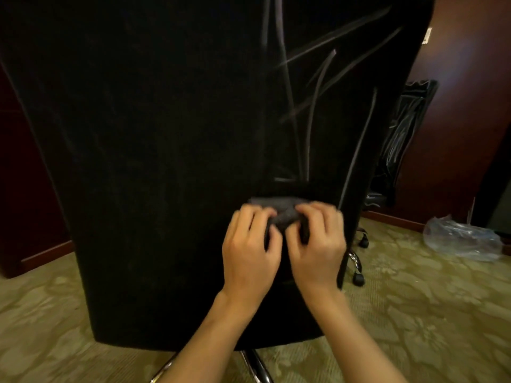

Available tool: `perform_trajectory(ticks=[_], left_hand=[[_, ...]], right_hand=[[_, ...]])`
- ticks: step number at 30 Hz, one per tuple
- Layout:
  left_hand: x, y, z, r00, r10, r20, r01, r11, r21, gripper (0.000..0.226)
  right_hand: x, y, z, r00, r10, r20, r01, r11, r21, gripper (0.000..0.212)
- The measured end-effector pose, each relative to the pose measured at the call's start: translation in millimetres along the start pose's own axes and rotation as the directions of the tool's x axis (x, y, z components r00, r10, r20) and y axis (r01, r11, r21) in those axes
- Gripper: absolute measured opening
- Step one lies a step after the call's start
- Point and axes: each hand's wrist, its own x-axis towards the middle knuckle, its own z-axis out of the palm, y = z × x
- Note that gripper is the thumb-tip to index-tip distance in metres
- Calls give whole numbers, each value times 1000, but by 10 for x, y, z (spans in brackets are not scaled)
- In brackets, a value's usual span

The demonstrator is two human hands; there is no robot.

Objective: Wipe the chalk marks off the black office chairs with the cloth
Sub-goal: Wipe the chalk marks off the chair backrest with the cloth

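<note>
Gripping the dark cloth point(279, 214) bunched between them, the left hand point(250, 244) and right hand point(318, 241) curl their fingers point(309, 214) round it low on the chair back point(152, 161), near its right edge. Long chalk marks point(312, 106) cross the upper right; the left part looks mostly clean. Judging by this, much wiping remains.

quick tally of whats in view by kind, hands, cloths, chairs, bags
hands: 2, left hand and right hand, both gripping the cloth
cloths: 1, grey cloth against the near chair's back
black office chairs: 2, near chair with chalk marks, second chair behind it at right
clear plastic bags: 1, plastic bag on the carpet
total: 6
</note>
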Motion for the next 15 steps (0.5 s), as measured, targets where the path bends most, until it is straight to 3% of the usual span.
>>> perform_trajectory(ticks=[6, 12, 15], left_hand=[[-561, -178, 41, 984, -66, 167, 56, 996, 65, 17], [536, 293, -38, 998, 47, -51, -50, 997, -52, 21], [921, 465, -79, 995, 63, -82, -66, 997, -44, 23]], right_hand=[[-582, 154, 1, 983, 45, 179, -43, 999, -13, 22], [645, -38, -163, 999, 0, -35, 2, 999, 51, 21], [1020, -96, -166, 991, 8, -135, -2, 999, 43, 21]])
